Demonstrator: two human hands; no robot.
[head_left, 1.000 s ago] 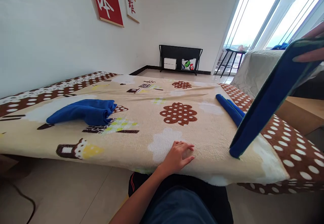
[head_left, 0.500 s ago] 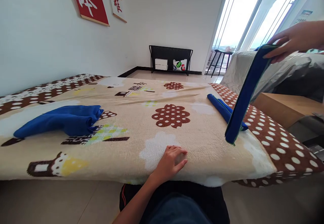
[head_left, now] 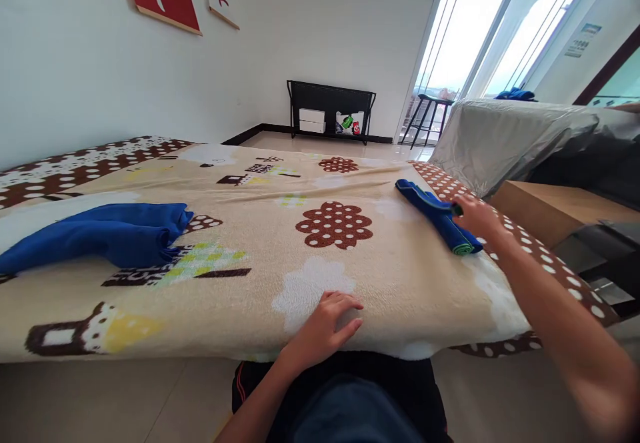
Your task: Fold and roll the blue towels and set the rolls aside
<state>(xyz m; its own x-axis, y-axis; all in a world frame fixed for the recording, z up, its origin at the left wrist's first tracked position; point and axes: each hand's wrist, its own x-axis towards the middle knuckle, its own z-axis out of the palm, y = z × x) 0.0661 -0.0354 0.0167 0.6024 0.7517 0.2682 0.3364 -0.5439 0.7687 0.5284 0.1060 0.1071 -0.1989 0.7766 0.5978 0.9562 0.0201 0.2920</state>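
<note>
Blue rolled cloths with green edging (head_left: 447, 229) lie on the right part of the patterned blanket (head_left: 395, 283). My right hand (head_left: 477, 217) is closed round the end of a blue piece on top of them; its fingertips are partly hidden. Near the blanket's front edge my left hand (head_left: 330, 323) rests palm down and holds nothing, thumb apart from the lightly bent fingers. Further left lies a loosely folded blue cloth (head_left: 110, 233), untouched by either hand.
Brown dotted bedding (head_left: 555, 273) borders the right side. Beyond it stand a cardboard box (head_left: 555, 206) and plastic-covered furniture (head_left: 515, 129). A black rack (head_left: 330, 106) and a stool (head_left: 433, 113) are at the back.
The blue roll held upright by a hand at the upper right no longer stands there. My right hand is now low over the rolls. The view has shifted slightly right.
</note>
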